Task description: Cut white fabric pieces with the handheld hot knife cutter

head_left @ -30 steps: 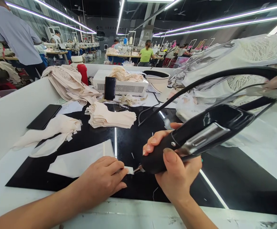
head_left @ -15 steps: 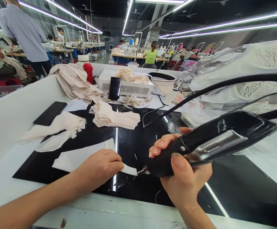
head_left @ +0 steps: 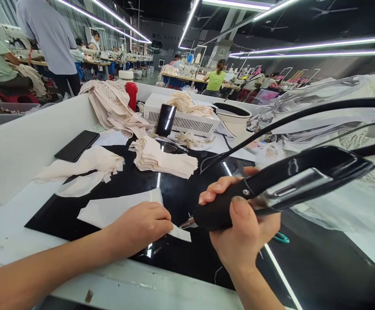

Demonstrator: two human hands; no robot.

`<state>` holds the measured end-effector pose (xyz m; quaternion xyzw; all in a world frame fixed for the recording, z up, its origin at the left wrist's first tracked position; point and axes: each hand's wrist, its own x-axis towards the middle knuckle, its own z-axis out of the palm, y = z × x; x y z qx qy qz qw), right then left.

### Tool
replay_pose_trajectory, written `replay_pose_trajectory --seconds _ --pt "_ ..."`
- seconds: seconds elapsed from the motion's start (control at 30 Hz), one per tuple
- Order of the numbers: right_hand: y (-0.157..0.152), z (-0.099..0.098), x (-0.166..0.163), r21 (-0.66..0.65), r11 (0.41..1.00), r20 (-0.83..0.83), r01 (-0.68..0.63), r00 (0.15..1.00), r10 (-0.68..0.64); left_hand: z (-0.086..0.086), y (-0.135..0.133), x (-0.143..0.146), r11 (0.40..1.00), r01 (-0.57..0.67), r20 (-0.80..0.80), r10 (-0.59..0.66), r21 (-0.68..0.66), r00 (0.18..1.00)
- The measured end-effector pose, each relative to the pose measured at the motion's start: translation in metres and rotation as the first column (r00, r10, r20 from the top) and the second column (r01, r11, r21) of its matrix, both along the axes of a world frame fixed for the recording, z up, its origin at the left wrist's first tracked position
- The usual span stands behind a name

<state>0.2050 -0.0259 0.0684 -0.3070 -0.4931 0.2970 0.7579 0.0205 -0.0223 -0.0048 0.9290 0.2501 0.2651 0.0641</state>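
Note:
My right hand (head_left: 244, 226) is wrapped round the handle of a black corded cutting tool (head_left: 287, 183), whose metal tip rests at the edge of a white fabric piece (head_left: 116, 209). That piece lies flat on a glossy black work surface (head_left: 181, 254). My left hand (head_left: 142, 228) presses down on the fabric beside the tip, fingers curled together. A thick black cable (head_left: 304, 114) arches from the tool toward the right.
A stack of beige fabric pieces (head_left: 161, 157) and loose beige strips (head_left: 84, 165) lie farther back. A dark phone (head_left: 76, 145), a white box machine (head_left: 182, 118), a red bottle (head_left: 131, 95) and a white bowl (head_left: 234, 117) stand behind. Bagged lace garments (head_left: 336, 99) pile up at right. Other workers stand beyond.
The view has shifted, so everything sits a little further right and lower. My left hand has slid slightly along the fabric, and more of the white strip shows past its fingers. The tool stays at the edge.

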Motion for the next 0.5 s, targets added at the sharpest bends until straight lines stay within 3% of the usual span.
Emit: replay_pose_trajectory --seconds 0.23,0.5 --pt "0.0041 -0.0075 -0.0071 -0.007 1.0 -0.007 -0.021 1.0 0.021 -0.0007 0.0007 0.002 1.0 -0.001 -0.023 0.001 0.028 1.0" --pt "0.0006 -0.0012 -0.0011 0.008 1.0 -0.031 -0.001 1.0 0.001 0.0029 -0.0005 0.0025 1.0 -0.011 -0.022 0.011 0.011 1.0"
